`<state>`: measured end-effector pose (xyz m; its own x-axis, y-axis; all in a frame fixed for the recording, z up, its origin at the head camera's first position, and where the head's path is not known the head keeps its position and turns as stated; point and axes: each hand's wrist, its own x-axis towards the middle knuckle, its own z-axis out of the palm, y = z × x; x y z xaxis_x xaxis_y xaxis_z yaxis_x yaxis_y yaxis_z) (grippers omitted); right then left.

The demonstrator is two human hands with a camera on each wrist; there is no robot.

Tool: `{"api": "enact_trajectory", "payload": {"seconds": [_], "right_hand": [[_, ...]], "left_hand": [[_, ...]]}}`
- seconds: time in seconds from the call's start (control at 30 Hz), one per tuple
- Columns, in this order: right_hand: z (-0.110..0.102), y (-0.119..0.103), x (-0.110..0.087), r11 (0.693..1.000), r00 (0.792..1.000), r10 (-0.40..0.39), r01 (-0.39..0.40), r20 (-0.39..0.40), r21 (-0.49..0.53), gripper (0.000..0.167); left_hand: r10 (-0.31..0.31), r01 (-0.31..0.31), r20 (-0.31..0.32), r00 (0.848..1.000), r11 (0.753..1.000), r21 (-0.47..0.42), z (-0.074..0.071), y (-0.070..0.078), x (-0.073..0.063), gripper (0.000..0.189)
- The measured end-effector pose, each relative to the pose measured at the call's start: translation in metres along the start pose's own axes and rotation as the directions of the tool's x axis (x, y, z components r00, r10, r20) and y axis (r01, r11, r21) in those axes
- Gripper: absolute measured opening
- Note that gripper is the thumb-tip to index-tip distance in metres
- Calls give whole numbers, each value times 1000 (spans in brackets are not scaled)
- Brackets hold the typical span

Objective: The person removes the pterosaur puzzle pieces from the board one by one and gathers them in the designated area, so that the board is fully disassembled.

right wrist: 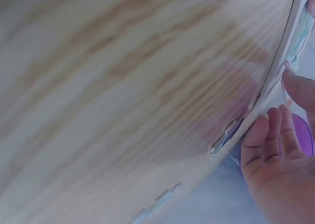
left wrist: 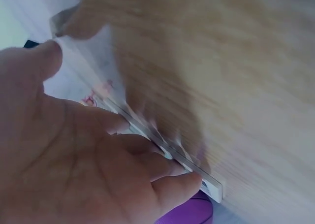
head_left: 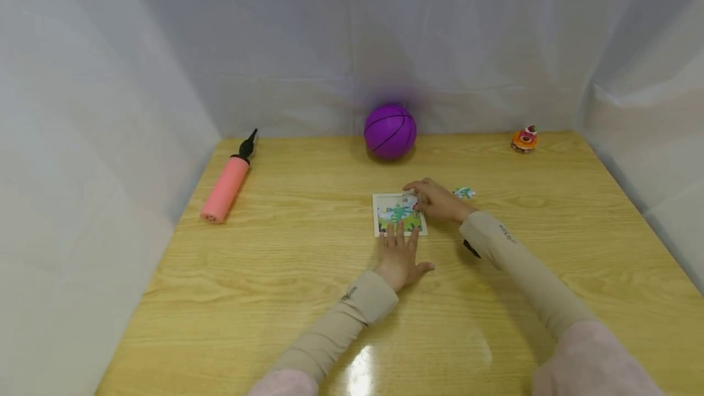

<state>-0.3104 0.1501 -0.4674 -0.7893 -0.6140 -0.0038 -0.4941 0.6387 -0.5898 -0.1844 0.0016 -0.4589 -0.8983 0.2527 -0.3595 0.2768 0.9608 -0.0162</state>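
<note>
A square picture puzzle in a pale frame (head_left: 376, 216) lies on the table, its jigsaw pieces showing a green animal and grass. My left hand (head_left: 397, 260) rests its straight, spread fingers on the frame's near edge, thumb held out to the right. In the left wrist view the fingertips (left wrist: 192, 182) lie along that edge. At the puzzle's upper right corner, my right hand (head_left: 437, 201) holds a pale puzzle piece (head_left: 410, 201) between thumb and fingers. A loose piece (head_left: 464, 192) lies just beyond the right hand; the right wrist view shows two loose pieces (right wrist: 156, 204) beside the frame.
A purple ball (head_left: 390, 131) stands behind the puzzle near the back curtain. To the left lies a pink hand pump (head_left: 227, 188) with a black nozzle. At the back right is a small orange and red toy (head_left: 525, 139). Pale curtains (head_left: 275, 29) enclose the wooden table (head_left: 247, 298).
</note>
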Motion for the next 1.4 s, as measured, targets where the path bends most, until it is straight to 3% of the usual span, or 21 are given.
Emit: {"api": "enact_trajectory", "payload": {"seconds": [0.17, 0.33, 0.73, 0.97, 1.4], "right_hand": [[-3, 2, -3, 1000, 1000, 5, -5, -16, 21, 36], [-3, 1, -6, 997, 1000, 11, -11, -6, 79, 35], [-2, 4, -10, 990, 998, 56, -51, -38, 130, 38], [-20, 26, -28, 990, 994, 64, -53, -84, 130, 37], [-59, 81, -75, 962, 953, 267, -255, -145, 93, 35]], "left_hand": [[10, -13, -40, 999, 997, -76, 0, -3, 2, 68], [21, -26, -40, 999, 989, -146, -2, -5, 2, 66], [24, -30, -42, 999, 990, -139, -3, -3, 3, 69], [25, -30, -53, 998, 995, -98, -2, -6, 1, 67], [17, -21, -39, 999, 993, -112, -3, -11, -1, 67]]}}
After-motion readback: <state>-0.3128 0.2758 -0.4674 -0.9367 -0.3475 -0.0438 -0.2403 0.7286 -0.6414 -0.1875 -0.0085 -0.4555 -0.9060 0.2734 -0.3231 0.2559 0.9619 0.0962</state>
